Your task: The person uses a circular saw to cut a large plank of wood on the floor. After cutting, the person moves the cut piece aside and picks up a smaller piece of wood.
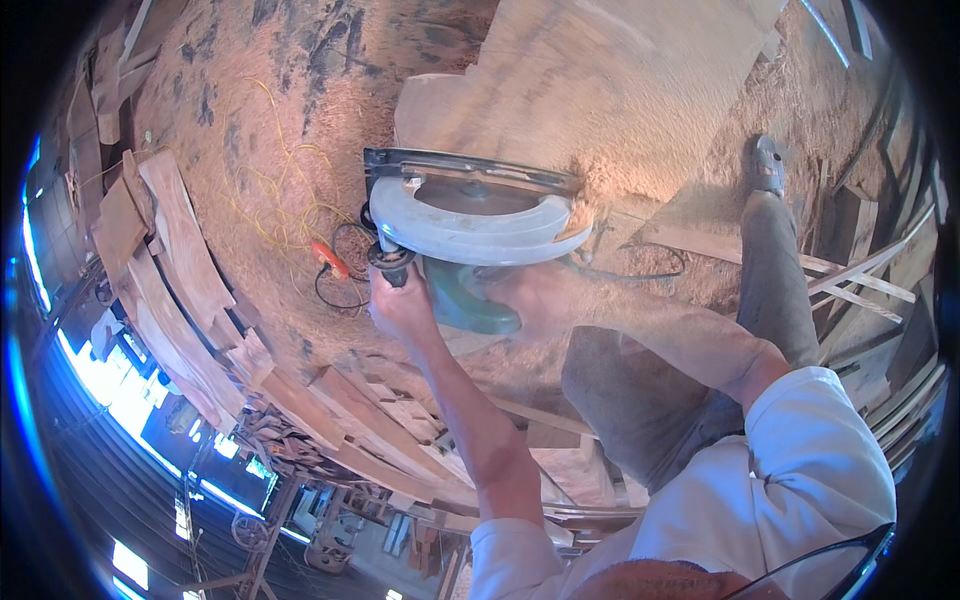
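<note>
A green circular saw (465, 300) with a grey blade guard (480, 232) stands at the near edge of a large wooden slab (600, 110). My left hand (400, 302) is closed around the saw's black side handle, on its left. Behind the guard, my right hand (535, 298) wraps around the green body at the rear handle; its fingers are partly hidden and a little blurred. The dark base plate (470, 162) lies along the far side of the guard. Sawdust (615, 180) is heaped at the right end of the guard.
A yellow cord (280, 150) and an orange connector (330, 260) lie on the dusty floor to the left. A dark cable (650, 272) loops at the right, near my shoe (768, 165). Rough boards (185, 235) are stacked at left; thin offcuts (850, 275) lie at right.
</note>
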Action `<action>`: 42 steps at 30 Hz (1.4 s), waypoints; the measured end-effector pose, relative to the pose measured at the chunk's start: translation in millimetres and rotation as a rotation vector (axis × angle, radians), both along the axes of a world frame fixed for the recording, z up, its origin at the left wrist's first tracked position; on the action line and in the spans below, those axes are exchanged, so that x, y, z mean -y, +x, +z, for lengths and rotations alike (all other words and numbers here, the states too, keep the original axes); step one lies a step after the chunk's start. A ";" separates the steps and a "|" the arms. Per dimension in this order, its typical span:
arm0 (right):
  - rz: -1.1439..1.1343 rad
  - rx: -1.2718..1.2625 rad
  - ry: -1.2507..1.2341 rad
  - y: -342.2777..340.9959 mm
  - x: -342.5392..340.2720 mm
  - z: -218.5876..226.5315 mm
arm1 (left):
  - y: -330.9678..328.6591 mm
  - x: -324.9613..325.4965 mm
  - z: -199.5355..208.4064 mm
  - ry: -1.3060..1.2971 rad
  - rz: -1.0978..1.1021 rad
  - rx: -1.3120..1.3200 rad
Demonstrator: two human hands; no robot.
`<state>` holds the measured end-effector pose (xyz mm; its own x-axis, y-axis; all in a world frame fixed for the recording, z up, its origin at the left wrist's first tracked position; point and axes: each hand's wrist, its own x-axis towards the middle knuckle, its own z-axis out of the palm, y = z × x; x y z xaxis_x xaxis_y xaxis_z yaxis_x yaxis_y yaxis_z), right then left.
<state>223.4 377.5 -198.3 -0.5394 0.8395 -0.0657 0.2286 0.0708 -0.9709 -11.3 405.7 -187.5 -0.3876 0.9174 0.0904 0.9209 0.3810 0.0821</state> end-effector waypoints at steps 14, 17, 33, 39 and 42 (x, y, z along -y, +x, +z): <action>0.157 0.003 -0.116 1.4 -14.5 7.2 | -2.7 -4.8 4.4 -0.049 0.060 -0.045; 0.143 -0.005 -0.134 -0.3 -14.3 3.9 | -0.2 -8.1 5.6 -0.058 0.077 -0.033; 0.148 -0.005 -0.090 -6.9 -28.6 16.6 | -19.6 -15.9 2.8 -0.069 0.089 -0.015; 0.011 -0.042 -0.084 -21.9 -20.0 6.6 | -20.8 -19.3 3.1 -0.071 0.113 -0.006; -0.006 -0.009 -0.072 -30.2 -17.2 -3.1 | -22.2 -22.6 3.6 -0.062 0.105 -0.023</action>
